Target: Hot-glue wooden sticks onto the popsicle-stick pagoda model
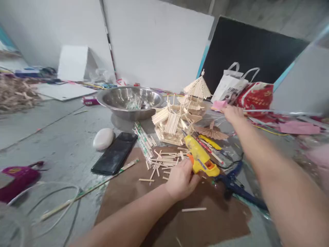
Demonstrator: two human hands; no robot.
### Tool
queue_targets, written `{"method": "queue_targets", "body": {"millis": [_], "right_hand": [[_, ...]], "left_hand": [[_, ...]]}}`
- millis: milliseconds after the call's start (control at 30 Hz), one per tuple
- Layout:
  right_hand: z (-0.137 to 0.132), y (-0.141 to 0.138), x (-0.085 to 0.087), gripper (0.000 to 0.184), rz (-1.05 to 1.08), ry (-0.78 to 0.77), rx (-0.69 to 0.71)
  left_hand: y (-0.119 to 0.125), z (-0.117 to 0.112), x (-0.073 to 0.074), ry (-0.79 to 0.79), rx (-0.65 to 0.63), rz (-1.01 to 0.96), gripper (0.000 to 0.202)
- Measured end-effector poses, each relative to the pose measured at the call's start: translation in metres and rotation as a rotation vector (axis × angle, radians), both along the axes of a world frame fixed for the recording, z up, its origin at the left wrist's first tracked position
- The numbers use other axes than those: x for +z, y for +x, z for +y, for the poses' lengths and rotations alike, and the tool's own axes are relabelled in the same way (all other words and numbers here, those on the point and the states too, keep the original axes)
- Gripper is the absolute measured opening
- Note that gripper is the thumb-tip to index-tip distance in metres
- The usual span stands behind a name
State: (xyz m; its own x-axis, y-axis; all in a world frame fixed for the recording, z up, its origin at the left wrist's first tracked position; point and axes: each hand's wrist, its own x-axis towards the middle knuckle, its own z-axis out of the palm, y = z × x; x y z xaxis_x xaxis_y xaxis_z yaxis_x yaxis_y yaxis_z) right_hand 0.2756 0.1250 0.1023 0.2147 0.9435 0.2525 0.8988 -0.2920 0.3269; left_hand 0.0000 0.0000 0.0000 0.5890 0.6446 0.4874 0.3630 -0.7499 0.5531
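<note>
My left hand [183,180] is closed around the handle of a yellow glue gun [197,151], by its orange trigger. The nozzle points away, toward a small pavilion model made of wooden sticks [172,121]. Loose short sticks [166,161] lie beside that hand on a brown board [205,226]. My right hand [234,114] reaches far forward to a pink piece [218,105]; its fingertips are partly hidden and blurred, so their grip is unclear. A brown folded fan-like piece [212,131] lies between the model and my right forearm.
A steel basin [130,101] stands behind a black phone [114,153] and a white oval object [103,139]. Bundled sticks [144,140] lie beside the phone. A dark blue tool [236,185] lies right of the glue gun. Bags [227,85] stand at the back right.
</note>
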Motion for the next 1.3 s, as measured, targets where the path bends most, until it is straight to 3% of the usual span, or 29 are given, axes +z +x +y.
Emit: {"method": "queue_targets", "body": {"millis": [167,333,467,533,567,800,1300], "right_hand": [[-0.029,-0.02,0.013,0.039,-0.018,0.129,0.042],[-0.117,-0.07,0.017,0.036,0.039,0.431,0.107],[-0.196,-0.105,0.002,0.022,0.15,0.522,0.346],[-0.22,-0.114,-0.01,0.018,0.207,0.568,0.473],[-0.228,-0.118,-0.016,0.019,0.224,0.58,0.465],[-0.23,-0.129,-0.041,0.025,0.329,0.519,0.388],[-0.218,-0.134,-0.04,0.026,0.334,0.463,0.282]], "left_hand": [[0.001,-0.001,0.0,-0.024,0.064,0.026,0.014],[0.003,0.003,-0.001,-0.044,0.156,0.044,0.018],[0.003,0.003,0.002,-0.06,0.184,0.059,0.018],[0.002,0.003,0.003,-0.066,0.196,0.072,0.02],[0.002,0.002,0.004,-0.071,0.2,0.076,0.02],[0.001,0.001,0.002,-0.138,0.144,0.005,0.023],[0.003,0.002,0.001,-0.182,0.122,-0.024,0.021]]}}
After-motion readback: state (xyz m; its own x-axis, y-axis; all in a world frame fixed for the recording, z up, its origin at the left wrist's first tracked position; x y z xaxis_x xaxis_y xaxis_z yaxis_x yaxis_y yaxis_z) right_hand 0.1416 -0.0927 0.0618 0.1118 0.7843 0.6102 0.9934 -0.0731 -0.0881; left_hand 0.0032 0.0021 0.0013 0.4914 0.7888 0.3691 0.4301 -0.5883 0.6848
